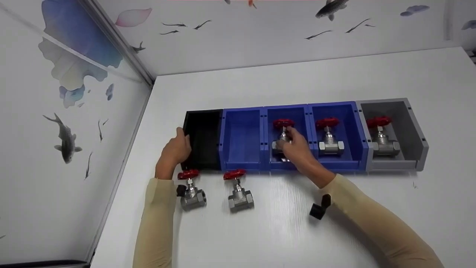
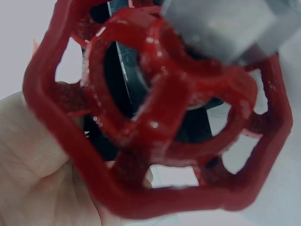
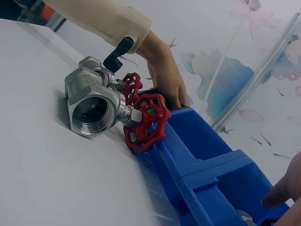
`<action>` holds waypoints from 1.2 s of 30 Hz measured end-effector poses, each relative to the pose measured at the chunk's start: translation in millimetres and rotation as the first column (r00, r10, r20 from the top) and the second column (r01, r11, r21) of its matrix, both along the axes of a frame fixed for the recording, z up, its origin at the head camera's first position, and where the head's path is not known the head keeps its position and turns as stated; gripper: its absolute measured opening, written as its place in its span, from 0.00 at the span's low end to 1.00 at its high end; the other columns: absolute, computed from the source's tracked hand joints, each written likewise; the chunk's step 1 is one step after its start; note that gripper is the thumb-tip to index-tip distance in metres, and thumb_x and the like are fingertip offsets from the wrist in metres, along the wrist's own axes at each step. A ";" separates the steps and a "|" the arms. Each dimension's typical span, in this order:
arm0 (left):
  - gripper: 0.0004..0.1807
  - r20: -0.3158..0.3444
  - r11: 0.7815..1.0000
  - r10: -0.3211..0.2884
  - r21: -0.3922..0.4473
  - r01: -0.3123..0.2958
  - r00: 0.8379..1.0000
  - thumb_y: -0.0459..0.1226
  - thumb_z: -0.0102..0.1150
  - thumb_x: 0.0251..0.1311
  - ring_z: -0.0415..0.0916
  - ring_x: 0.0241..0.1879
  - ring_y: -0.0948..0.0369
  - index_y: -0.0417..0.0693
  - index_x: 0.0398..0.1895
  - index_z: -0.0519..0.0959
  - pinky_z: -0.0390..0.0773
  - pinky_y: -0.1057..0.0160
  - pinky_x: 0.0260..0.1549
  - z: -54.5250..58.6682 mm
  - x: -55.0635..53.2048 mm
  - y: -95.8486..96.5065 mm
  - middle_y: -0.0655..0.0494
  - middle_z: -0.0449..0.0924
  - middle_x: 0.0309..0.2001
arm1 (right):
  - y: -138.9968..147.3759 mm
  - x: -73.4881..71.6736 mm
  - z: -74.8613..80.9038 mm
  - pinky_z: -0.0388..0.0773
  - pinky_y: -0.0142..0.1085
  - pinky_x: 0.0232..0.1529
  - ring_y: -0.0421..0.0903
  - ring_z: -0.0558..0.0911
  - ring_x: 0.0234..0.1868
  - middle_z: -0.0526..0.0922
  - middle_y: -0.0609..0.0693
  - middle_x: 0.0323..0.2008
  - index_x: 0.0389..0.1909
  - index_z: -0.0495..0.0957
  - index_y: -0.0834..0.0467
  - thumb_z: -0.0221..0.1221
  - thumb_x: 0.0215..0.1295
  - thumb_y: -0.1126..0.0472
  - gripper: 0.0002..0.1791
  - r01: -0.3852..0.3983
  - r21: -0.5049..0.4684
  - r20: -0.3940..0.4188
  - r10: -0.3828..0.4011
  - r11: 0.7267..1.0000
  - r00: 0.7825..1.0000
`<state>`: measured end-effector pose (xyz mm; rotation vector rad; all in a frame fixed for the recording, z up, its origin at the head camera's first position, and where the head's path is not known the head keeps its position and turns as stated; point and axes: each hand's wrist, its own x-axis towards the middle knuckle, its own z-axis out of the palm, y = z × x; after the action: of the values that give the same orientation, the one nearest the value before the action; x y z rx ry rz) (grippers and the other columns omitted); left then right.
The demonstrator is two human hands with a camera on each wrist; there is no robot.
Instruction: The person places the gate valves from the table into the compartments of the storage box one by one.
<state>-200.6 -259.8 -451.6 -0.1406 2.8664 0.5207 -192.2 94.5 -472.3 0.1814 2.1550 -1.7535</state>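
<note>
Metal valve (image 1: 284, 137), probably heavy, rigid and smooth, is pinched by the right grip (image 1: 298, 149) near its stem, seemingly secure place; the left grip (image 1: 176, 148) clasps the black bin (image 1: 203, 136).

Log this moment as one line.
left hand: holds edge of black bin | right hand: grips valve in middle blue bin | on table: two valves

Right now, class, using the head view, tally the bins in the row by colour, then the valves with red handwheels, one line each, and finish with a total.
Black bin: 1
Blue bins: 3
Grey bin: 1
Red-wheeled valves: 5
Total: 10
</note>
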 end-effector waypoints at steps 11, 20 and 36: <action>0.17 -0.013 1.000 -0.008 -0.002 0.008 1.000 0.40 0.31 0.79 0.74 0.24 0.50 0.34 0.57 0.58 0.71 0.53 0.25 -1.4 -0.3 -0.5 0.34 0.80 0.32 | 0.5 1.3 1.2 0.59 0.49 0.71 0.58 0.65 0.70 0.53 0.63 0.76 0.79 0.42 0.60 0.53 0.71 0.62 0.41 0.004 -0.023 0.009 -0.003 1.000 1.000; 0.17 -0.012 1.000 -0.008 -0.004 0.008 1.000 0.41 0.31 0.79 0.74 0.25 0.50 0.34 0.58 0.58 0.71 0.53 0.25 -1.7 -0.1 -1.2 0.34 0.80 0.33 | -0.5 1.1 2.4 0.59 0.48 0.71 0.57 0.66 0.68 0.58 0.63 0.74 0.78 0.44 0.62 0.54 0.70 0.61 0.41 0.001 0.000 -0.003 -0.001 1.000 1.000; 0.18 0.014 1.000 -0.001 0.005 0.001 1.000 0.41 0.29 0.79 0.76 0.26 0.49 0.34 0.59 0.57 0.73 0.52 0.26 -1.9 -0.9 -1.6 0.33 0.80 0.34 | 1.3 1.6 3.7 0.55 0.50 0.72 0.56 0.55 0.75 0.51 0.61 0.77 0.79 0.42 0.60 0.54 0.71 0.57 0.42 -0.035 0.042 0.006 0.035 0.998 0.999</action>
<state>-201.5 -261.4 -453.5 -0.1412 2.8513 0.5251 -190.6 95.7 -468.5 0.1584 2.1796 -1.6873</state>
